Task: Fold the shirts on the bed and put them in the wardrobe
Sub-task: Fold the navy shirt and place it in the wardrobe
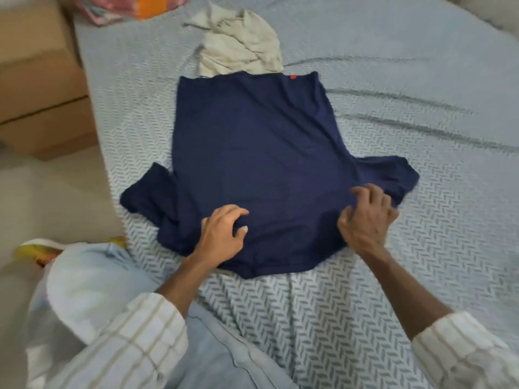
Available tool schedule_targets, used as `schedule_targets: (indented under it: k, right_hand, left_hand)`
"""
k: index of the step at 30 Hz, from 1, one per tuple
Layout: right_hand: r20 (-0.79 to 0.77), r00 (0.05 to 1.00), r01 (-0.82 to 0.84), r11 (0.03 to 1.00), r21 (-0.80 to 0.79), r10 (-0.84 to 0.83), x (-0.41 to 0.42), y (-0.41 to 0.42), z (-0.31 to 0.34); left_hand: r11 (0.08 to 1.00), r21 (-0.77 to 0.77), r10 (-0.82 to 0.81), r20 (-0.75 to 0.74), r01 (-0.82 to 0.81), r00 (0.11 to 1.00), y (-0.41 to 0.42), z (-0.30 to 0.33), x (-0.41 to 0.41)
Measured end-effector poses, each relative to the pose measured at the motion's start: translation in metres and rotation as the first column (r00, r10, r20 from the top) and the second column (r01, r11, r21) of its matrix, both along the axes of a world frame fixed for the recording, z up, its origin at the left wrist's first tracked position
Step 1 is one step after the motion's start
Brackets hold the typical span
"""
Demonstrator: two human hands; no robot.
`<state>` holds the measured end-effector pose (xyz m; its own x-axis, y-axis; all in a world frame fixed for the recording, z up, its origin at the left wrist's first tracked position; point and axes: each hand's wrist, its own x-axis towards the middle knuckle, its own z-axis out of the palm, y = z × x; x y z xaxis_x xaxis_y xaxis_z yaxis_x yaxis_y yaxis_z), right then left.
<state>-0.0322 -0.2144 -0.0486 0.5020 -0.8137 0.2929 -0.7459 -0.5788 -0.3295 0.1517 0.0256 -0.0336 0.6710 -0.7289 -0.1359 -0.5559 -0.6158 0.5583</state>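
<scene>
Navy shirt (252, 153) lying flat on bed (393, 248), collar end nearest. Left hand (222, 237) and right hand (368, 217) pinching fabric near shoulders. Soft, light, limp; taking sleeve edges looks best.

Both arms reach forward from the near edge of the bed, the sleeves rolled back to the forearms. The left hand (223, 233) lies palm down, its fingers curled and the thumb bent, bunching the cloth of the shirt (252, 153) under it. The right hand (366, 217) is a little farther right, its fingers curled like a claw, pinching the cloth near the shoulder.
</scene>
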Motion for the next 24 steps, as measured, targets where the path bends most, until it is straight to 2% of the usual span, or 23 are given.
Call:
schedule_targets:
  k: [2,4,6,9,12,15,19,21,24]
  right_hand:
    - [-0.017,0.977,-0.211,0.977,0.015,0.211,0.039,0.04,0.005]
    - [-0.037,0.911,-0.407,0.911,0.07,0.41,0.078,0.081,0.01]
    - [-0.044,0.814,-0.57,0.812,0.125,0.579,0.116,0.124,0.014]
    - [-0.071,0.65,-0.736,0.65,0.189,0.757,0.164,0.182,0.015]
    - [-0.187,0.524,-0.776,0.556,0.297,0.831,0.195,0.223,0.011]
    - [-0.243,0.511,-0.771,0.564,0.295,0.825,0.203,0.239,0.004]
    - [-0.156,0.488,-0.818,0.513,0.26,0.858,0.199,0.244,-0.008]
    - [-0.071,0.461,-0.856,0.464,0.228,0.885,0.19,0.244,-0.014]
    - [0.018,0.473,-0.87,0.464,0.166,0.881,0.18,0.245,-0.013]
  left_hand:
    - [0.977,-0.041,0.208,-0.003,-0.208,0.978,0.021,0.007,0.021]
    - [0.901,-0.103,0.421,-0.019,-0.421,0.907,0.036,0.013,0.046]
    - [0.798,-0.127,0.592,-0.024,-0.59,0.806,0.054,0.017,0.072]
    - [0.623,-0.063,0.773,-0.105,-0.78,0.626,0.085,0.01,0.112]
    - [0.484,-0.01,0.843,-0.262,-0.875,0.469,0.104,-0.002,0.143]
    - [0.455,0.024,0.845,-0.328,-0.89,0.423,0.102,-0.001,0.156]
    - [0.501,0.047,0.832,-0.3,-0.864,0.466,0.105,-0.006,0.174]
    - [0.449,-0.008,0.846,-0.317,-0.894,0.428,0.109,-0.005,0.182]
    - [0.337,-0.11,0.833,-0.429,-0.935,0.351,0.112,-0.003,0.185]
